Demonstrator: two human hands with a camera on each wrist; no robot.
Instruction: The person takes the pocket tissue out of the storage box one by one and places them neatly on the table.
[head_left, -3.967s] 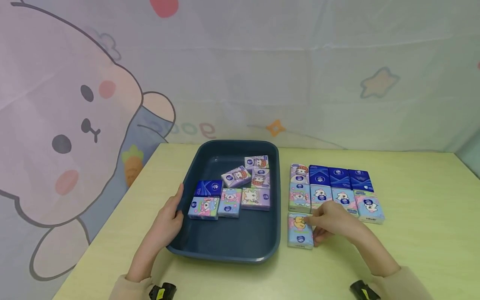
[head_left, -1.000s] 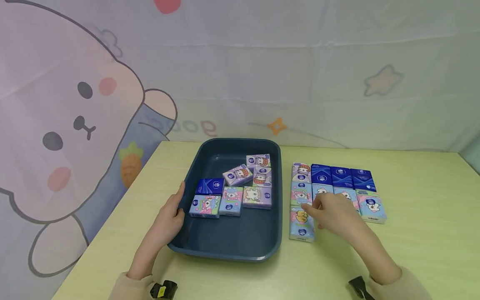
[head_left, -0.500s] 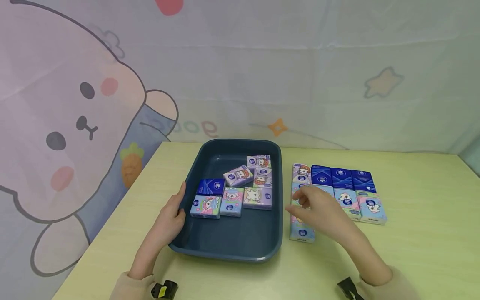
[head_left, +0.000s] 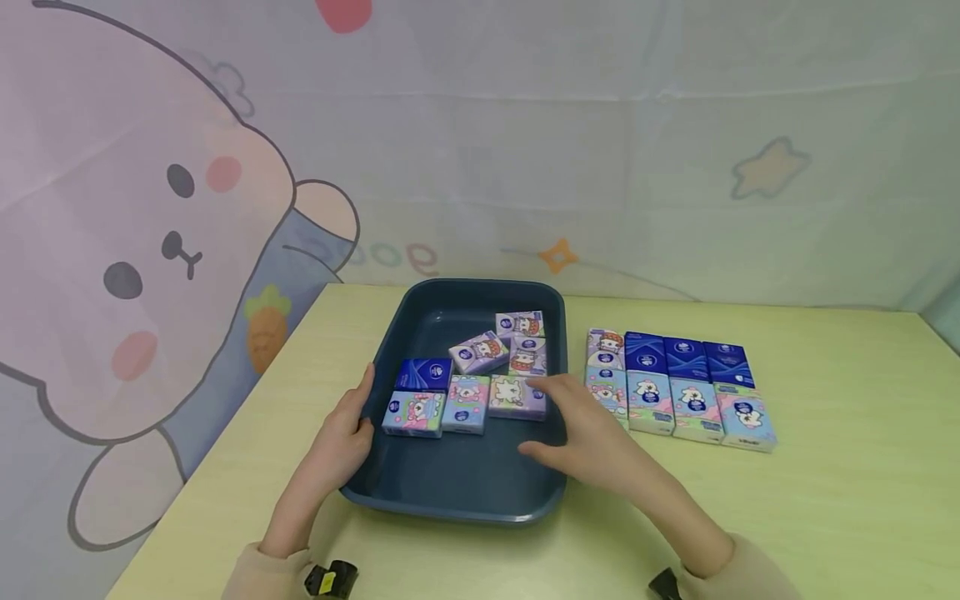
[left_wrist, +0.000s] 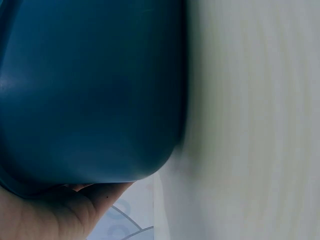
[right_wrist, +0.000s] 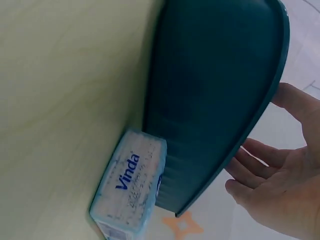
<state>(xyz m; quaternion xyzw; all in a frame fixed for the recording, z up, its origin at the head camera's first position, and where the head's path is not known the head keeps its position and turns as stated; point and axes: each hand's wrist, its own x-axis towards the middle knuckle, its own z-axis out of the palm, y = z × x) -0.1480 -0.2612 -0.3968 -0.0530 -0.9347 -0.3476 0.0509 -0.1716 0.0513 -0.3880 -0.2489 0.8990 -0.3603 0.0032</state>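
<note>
The right hand (head_left: 588, 433) has left the packs on the table (head_left: 840, 467) and crossed to the tub (head_left: 472, 475); 0.5 s ago it was over the table group. Its thumb and fingers stand apart, grasping nothing, over the tub's right side, with the fingers at the purple pack (head_left: 506, 397) in its near right part; contact cannot be told. 4 s ago this hand was at a light-blue pack with a yellow figure set just off its column; by 1 s ago that pack abutted it, and now the hand screens its spot in the head view. In the right wrist view, a pack end marked Vinda (right_wrist: 127, 180) shows near the tub wall. The left hand (head_left: 341, 437) stays at the tub's left side, its fingers extended against the outer wall. All 7 packs inside lie as before, including the dark-blue pack (head_left: 423, 374).
</note>
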